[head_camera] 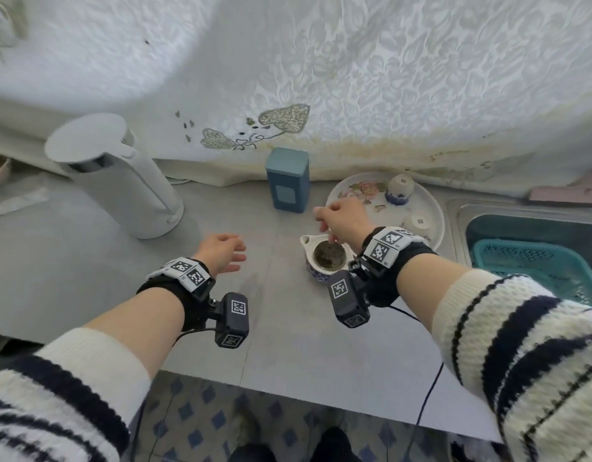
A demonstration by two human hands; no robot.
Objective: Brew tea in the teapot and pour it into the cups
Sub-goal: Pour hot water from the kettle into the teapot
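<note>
Looking down on a matte grey countertop (88, 261) backed by a white embossed cloth (354, 78) with stitched heart shapes. Finding a small round teapot (321, 276) in glazed white porcelain with blue patterning low on its belly, lid off, short spout pointing left, dark leaves lying in the perforated strainer inside. Noting behind it a tall rectangular blue tea tin (288, 181) with rounded corners, a smooth white cylindrical kettle (121, 181) off to the left, and a round floral plate (431, 208) to the right. Counting two small cups on that plate: one blue-and-white cup (400, 188) standing mouth down, a second cup (418, 221) near the marker-tagged wrist band (388, 245). Seeing the right hand (344, 218) hovering directly above the teapot's open mouth, fingers (321, 216) bunched and curled downward toward the leaves; cannot tell whether anything is pinched between them or whether they touch the rim. Seeing the left hand (221, 253) well apart from the teapot, palm down over the counter, fingers loosely spread, holding nothing. Spotting a teal mesh basket (534, 261) in the steel sink at far right.
</note>
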